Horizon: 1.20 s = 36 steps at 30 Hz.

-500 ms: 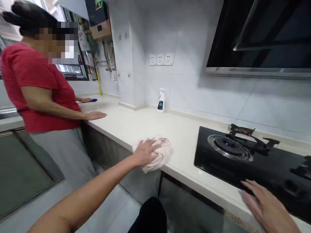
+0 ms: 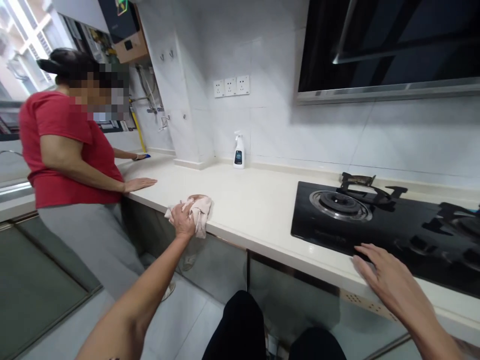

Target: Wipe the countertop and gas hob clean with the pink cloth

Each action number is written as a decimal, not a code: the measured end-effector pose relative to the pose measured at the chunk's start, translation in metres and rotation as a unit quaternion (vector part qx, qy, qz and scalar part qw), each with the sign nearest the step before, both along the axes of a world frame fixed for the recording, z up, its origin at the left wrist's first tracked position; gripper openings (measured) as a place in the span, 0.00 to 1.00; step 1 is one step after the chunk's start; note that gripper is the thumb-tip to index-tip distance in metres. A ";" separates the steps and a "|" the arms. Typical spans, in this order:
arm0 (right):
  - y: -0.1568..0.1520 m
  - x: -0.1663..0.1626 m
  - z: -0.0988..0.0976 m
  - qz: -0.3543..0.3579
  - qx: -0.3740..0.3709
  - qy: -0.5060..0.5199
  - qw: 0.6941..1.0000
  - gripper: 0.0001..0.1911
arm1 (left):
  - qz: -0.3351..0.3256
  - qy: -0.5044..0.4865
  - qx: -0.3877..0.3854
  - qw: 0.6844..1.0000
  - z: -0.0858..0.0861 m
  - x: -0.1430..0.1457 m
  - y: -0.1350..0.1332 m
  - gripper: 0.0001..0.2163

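Kitchen wall (image 2: pixel 285 135) of pale tile runs behind a long cream desk (image 2: pixel 247 200). Range hood (image 2: pixel 390 50) overhangs the right side, and below it a black gas hob (image 2: pixel 375 235) sits in the desk, with a round burner (image 2: pixel 340 206) and a cast pan support (image 2: pixel 356 180). Far left, a co-worker in a red shirt (image 2: pixel 63 150) stands at the desk edge, one hand (image 2: pixel 138 185) flat on the surface, the other on a small blue item (image 2: pixel 144 156). White spray bottle (image 2: pixel 238 152) with a dark label stands against the wall, below a row of three sockets (image 2: pixel 231 86).

Pale pink cloth (image 2: pixel 198 212): bunched on the desk at the front edge, midway between the hob and the co-worker. Long axis slants from the front edge back and to the right, toward the wall. Left hand (image 2: pixel 183 220) holds it, fingers curled over its near end. Right hand (image 2: pixel 390 277) is open, fingers spread, at the front edge just below the hob; contact with the glass cannot be told. Cloth lies well left of the right hand; the left hand is the nearer.
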State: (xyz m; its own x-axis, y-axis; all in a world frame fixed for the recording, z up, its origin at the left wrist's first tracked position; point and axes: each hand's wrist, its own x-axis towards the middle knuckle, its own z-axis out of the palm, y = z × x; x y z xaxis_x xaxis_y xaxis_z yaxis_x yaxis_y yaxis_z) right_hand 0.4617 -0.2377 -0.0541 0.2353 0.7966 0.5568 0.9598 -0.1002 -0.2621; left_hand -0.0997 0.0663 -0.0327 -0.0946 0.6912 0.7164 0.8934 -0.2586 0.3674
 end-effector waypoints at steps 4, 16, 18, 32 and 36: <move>0.003 -0.008 0.005 -0.009 0.009 -0.006 1.000 0.33 | 0.026 -0.063 0.056 0.996 -0.022 0.043 -0.018 0.22; 0.005 -0.018 0.010 -0.012 0.027 -0.004 1.000 0.27 | -0.111 -0.019 0.058 0.992 -0.054 0.198 -0.124 0.20; 0.004 -0.019 0.012 -0.005 0.024 0.011 1.000 0.27 | -0.146 0.028 0.055 0.987 -0.056 0.222 -0.145 0.21; -0.003 -0.013 0.016 0.039 0.022 0.103 0.994 0.29 | -0.431 0.178 0.039 0.884 -0.029 0.365 -0.256 0.28; -0.003 -0.012 0.023 0.055 0.027 0.124 0.990 0.29 | -0.529 0.151 -0.062 0.833 -0.013 0.340 -0.255 0.36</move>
State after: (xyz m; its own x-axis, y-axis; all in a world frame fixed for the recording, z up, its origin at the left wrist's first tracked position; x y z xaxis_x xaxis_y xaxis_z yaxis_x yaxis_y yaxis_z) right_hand 0.4495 -0.2411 -0.0312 0.2833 0.7952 0.5360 0.8697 0.0226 -0.4931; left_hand 0.2405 -0.1888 -0.0461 0.7855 0.3437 0.5147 0.2464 -0.9365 0.2494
